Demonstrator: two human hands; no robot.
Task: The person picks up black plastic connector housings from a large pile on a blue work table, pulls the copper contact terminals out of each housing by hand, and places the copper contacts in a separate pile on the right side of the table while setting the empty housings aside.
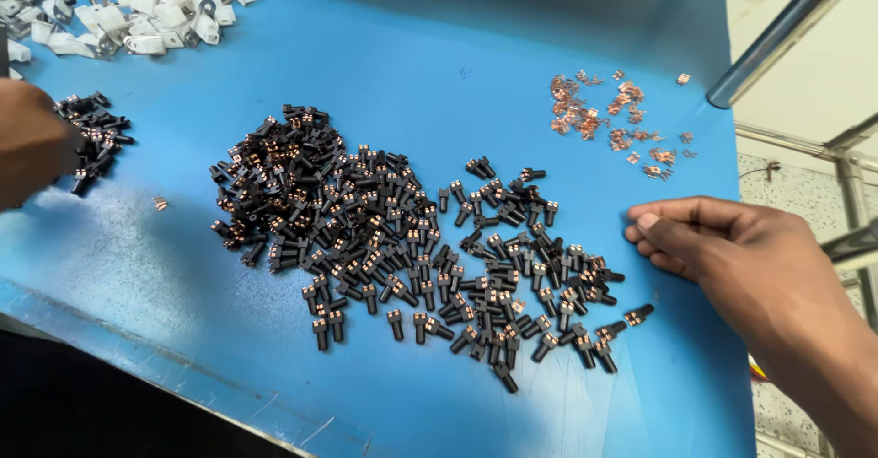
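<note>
Right hand: the right hand (pixel 732 252) rests on the blue desk (pixel 439 64) near its right edge, fingers (pixel 672 213) curled loosely inward, tips on the mat, nothing visibly held.
Left hand: the left hand (pixel 32 142) sits at the desk's left edge, partly cut off; I cannot tell whether its fingers are open or closed, nor whether they hold anything.
Nearest parts: the large pile of black plastic pins with copper contacts (pixel 402 238) spreads across the middle of the desk, its right fringe just beside the right hand.
Small pile: a smaller heap of black pins (pixel 91 138) lies touching or just beside the left hand.
Copper clips: loose copper contact pieces (pixel 613 115) lie scattered toward the far right corner, apart from the right hand.
White parts: white plastic clips (pixel 155 14) are heaped at the far left corner.
Stray piece: one lone copper piece (pixel 160 204) lies between the two black piles.
Handling, pins: likely light, stiff and smooth; they would roll or scatter easily. A fingertip pinch across the black shank, away from the copper end, looks safest.
Handling, copper: probably thin and easily bent; best picked up singly by the edges.
</note>
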